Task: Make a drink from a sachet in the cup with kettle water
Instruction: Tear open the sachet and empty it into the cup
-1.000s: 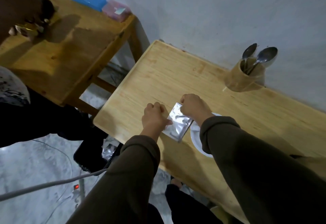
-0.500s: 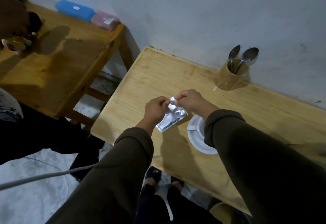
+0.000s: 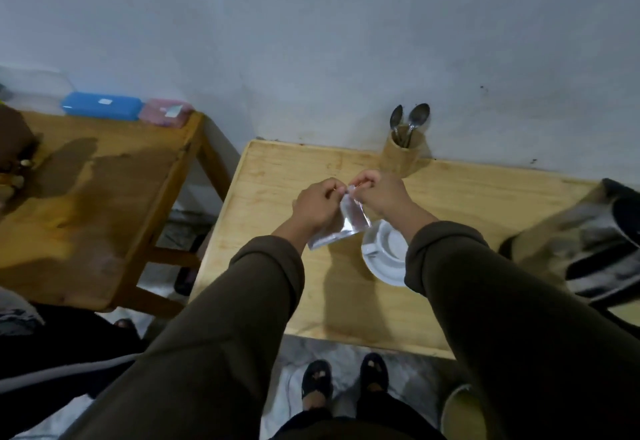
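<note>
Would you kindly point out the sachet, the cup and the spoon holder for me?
sachet point(image 3: 346, 228), head view, on its silver face below the hands.
cup point(image 3: 389, 244), head view, on its white inside wall.
spoon holder point(image 3: 398, 159), head view, on its wooden side.

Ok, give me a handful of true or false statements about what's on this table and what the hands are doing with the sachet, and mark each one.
1. Both hands pinch the top edge of the silver sachet. True: left hand, right hand.
2. The sachet lies flat on the table. False: it hangs in the air from the fingers.
3. The white cup sits on a saucer. True.
4. The wooden holder holds forks. False: two spoons stand in it.
5. The cup is full of a dark drink. False: its inside looks white and empty.
</note>
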A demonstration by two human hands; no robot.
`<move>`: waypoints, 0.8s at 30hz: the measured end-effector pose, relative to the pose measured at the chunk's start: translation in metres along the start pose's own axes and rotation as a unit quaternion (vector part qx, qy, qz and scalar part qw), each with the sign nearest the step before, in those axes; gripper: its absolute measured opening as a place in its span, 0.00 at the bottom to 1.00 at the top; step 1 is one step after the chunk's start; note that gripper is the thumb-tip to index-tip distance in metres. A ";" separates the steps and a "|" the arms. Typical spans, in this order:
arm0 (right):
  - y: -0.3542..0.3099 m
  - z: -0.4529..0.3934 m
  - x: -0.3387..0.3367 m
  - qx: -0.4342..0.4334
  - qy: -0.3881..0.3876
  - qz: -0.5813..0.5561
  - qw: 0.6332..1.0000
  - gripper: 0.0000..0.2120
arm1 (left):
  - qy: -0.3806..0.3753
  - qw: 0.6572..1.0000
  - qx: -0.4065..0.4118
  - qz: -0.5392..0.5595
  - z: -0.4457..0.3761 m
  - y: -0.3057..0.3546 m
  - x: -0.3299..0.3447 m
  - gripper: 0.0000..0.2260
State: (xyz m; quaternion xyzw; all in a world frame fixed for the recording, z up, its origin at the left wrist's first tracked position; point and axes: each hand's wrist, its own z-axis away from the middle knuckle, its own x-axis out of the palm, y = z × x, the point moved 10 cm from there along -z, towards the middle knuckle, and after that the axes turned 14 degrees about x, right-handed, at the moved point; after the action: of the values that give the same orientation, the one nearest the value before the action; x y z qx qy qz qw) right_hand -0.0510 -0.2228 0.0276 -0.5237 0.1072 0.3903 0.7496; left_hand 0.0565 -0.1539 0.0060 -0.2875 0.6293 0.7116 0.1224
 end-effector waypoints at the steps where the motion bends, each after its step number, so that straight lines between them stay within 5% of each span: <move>1: 0.000 0.004 -0.006 -0.001 0.012 0.000 1.000 0.07 | -0.002 1.000 0.009 -0.001 -0.001 0.006 0.001 0.09; 9: 0.001 0.020 -0.050 -0.013 0.059 -0.032 0.998 0.06 | -0.036 0.998 0.038 -0.048 -0.009 0.056 0.011 0.11; 18: -0.025 0.040 -0.090 -0.123 0.162 0.048 0.978 0.04 | 0.006 0.998 -0.030 0.051 -0.016 0.082 0.021 0.09; 24: -0.036 0.047 -0.079 -0.182 0.112 0.077 0.974 0.05 | 0.049 0.990 -0.107 0.073 -0.013 0.071 0.018 0.10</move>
State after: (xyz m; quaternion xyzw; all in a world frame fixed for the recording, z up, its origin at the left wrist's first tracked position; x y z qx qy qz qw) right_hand -0.0901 -0.2247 0.1181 -0.6820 0.1572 0.3984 0.5928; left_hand 0.0075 -0.1824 0.0538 -0.2866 0.5742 0.7669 0.0074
